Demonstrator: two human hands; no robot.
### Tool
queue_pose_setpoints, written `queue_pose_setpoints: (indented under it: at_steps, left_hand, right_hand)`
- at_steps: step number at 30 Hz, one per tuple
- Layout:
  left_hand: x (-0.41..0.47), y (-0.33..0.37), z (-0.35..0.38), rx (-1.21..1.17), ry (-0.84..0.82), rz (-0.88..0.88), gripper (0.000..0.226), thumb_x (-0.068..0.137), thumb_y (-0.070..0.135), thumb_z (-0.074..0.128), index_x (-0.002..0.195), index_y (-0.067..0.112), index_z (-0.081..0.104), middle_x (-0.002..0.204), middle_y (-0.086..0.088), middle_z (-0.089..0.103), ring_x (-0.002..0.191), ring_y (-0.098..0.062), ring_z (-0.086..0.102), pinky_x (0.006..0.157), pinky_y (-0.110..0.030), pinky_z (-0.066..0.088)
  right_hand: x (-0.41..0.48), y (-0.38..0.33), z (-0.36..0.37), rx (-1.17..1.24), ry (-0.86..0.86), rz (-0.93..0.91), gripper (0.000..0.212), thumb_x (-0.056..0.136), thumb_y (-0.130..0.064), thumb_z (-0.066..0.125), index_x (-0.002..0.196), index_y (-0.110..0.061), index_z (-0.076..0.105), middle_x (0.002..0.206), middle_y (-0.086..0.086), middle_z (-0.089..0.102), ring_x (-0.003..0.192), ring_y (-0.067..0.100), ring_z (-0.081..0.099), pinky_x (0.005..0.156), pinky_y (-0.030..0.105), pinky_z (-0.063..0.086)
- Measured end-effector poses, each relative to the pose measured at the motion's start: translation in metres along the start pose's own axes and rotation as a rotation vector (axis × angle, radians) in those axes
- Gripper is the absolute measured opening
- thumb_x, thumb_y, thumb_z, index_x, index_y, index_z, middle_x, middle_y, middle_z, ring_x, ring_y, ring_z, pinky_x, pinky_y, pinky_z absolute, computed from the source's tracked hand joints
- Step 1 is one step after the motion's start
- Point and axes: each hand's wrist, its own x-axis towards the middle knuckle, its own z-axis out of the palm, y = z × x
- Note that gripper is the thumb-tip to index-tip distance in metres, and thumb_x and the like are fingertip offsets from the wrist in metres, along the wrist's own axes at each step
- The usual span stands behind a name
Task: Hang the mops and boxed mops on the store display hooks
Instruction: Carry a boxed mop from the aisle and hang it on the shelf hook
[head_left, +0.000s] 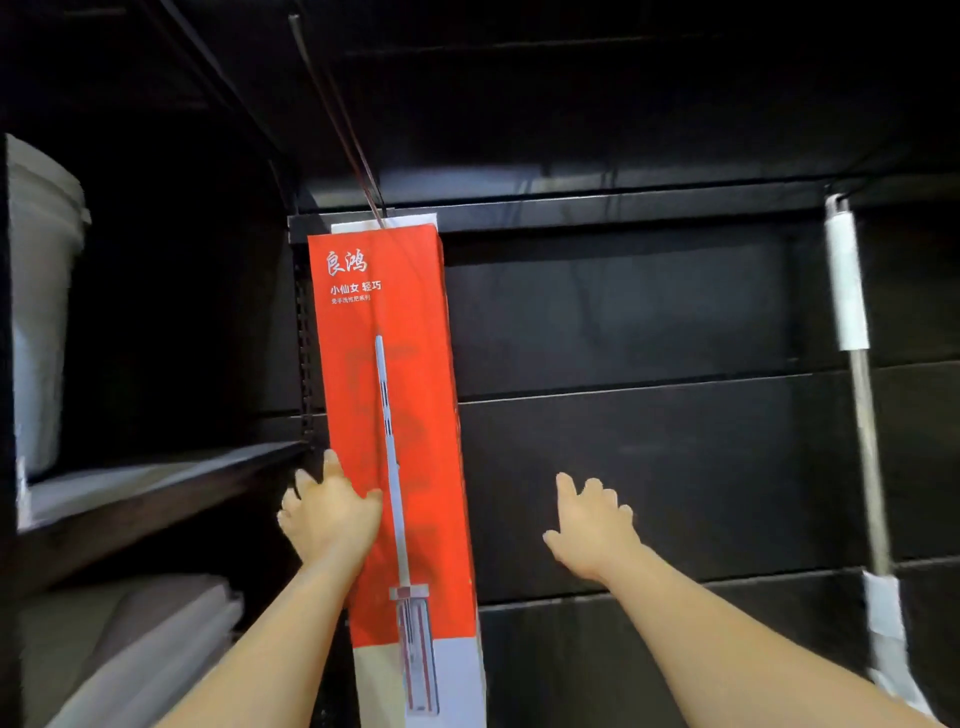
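Note:
A tall red boxed mop (410, 395) with a mop picture and white characters hangs upright against the dark display wall, its top at a long thin display hook (337, 114) that reaches toward me. My left hand (332, 509) lies flat on the box's left edge with fingers spread. To the right of the box, my right hand (592, 525) is in the air with fingers apart, holding nothing. At the far right a bare mop (857, 405) with a white grip and metal pole hangs on the wall.
The dark panel wall (649, 467) spans the space between the box and the bare mop. On the left, a dark shelf (156, 483) holds white buckets (41, 291), with grey folded goods (130, 639) below it.

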Motion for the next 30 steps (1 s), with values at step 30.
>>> queue_pose_setpoints:
  at_steps: [30]
  left_hand:
    - [-0.664, 0.042, 0.11, 0.323, -1.247, 1.116, 0.079, 0.09, 0.07, 0.036, 0.148, 0.016, 0.032, 0.15, -0.011, 0.04, 0.139, -0.033, 0.035, 0.113, -0.044, 0.03]
  right_hand:
    - [-0.659, 0.342, 0.063, -0.067, -0.598, 1.188, 0.081, 0.089, -0.06, 0.051, 0.15, -0.016, 0.02, 0.145, 0.017, 0.038, 0.131, 0.037, 0.04, 0.105, 0.05, 0.038]
